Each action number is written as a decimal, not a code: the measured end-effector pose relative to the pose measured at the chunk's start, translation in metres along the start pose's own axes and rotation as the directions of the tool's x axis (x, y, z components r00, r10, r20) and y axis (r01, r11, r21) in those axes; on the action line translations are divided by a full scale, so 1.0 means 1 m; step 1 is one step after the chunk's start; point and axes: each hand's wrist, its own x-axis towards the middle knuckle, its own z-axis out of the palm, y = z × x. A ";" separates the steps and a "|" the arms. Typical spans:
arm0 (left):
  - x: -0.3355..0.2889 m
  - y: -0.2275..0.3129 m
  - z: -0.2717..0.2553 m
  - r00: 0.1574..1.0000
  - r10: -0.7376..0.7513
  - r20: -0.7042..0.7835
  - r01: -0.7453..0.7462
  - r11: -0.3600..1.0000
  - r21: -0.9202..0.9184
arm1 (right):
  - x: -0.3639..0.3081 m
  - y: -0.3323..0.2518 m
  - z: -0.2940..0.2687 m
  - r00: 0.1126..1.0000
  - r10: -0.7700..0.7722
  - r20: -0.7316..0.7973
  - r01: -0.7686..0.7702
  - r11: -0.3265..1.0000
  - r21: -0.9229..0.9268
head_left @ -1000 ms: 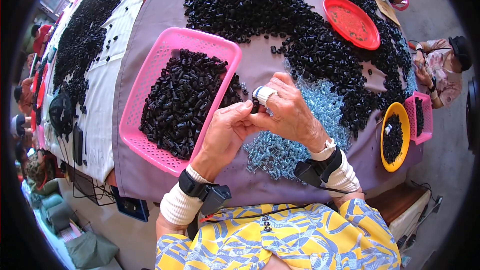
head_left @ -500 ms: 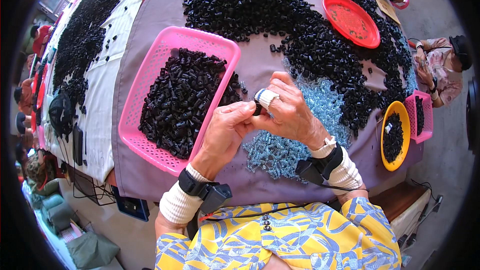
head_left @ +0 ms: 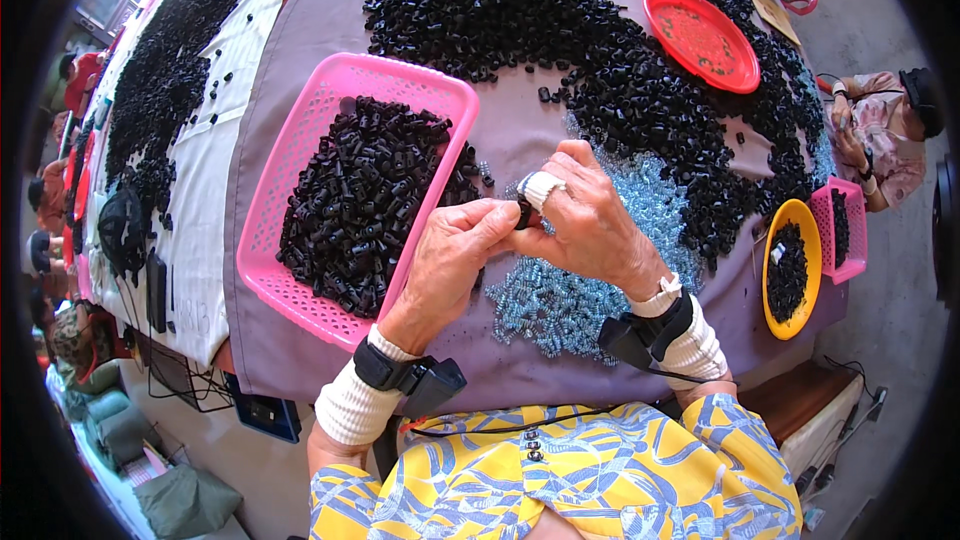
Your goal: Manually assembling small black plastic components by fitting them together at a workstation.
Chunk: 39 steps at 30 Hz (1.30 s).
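My left hand (head_left: pixel 455 250) is closed, its thumb and fingers pinching a small black plastic piece (head_left: pixel 522 212). Against the same piece press the fingers of my right hand (head_left: pixel 590 225), also closed, with a white wrap round one finger. Both hands meet above the lilac cloth, between a pink basket (head_left: pixel 300 105) full of black plastic pieces (head_left: pixel 355 205) and a spread of small clear-blue springs (head_left: pixel 560 315). Whether a spring sits in the pinched piece is hidden by the fingers.
Large heaps of black pieces (head_left: pixel 490 15) cover the far table. A red tray (head_left: pixel 700 38) lies among them. At right stand a yellow bowl (head_left: pixel 812 275) and a smaller pink basket (head_left: pixel 850 258). A co-worker (head_left: pixel 880 130) sits beyond; another person's arm shows at upper right.
Both hands stay joined at the black piece and have shifted very slightly. My right wrist has moved a little to the right.
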 end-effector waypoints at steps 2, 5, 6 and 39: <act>-0.002 0.001 0.003 1.000 0.006 0.027 -0.005 0.999 -0.032 | -0.002 0.003 0.001 1.000 0.002 -0.025 -0.002 1.000 -0.002; -0.002 -0.001 0.002 0.995 -0.034 0.089 0.051 0.979 -0.198 | -0.002 0.002 0.002 0.999 -0.006 -0.032 0.007 1.000 0.014; -0.003 -0.001 0.003 0.995 -0.035 0.091 0.052 0.979 -0.199 | -0.002 0.001 0.001 1.000 -0.013 -0.015 0.014 1.000 0.024; -0.038 0.032 -0.053 0.866 0.349 -0.358 -0.325 0.937 0.128 | -0.012 0.020 0.014 0.989 0.122 0.089 -0.122 0.993 -0.003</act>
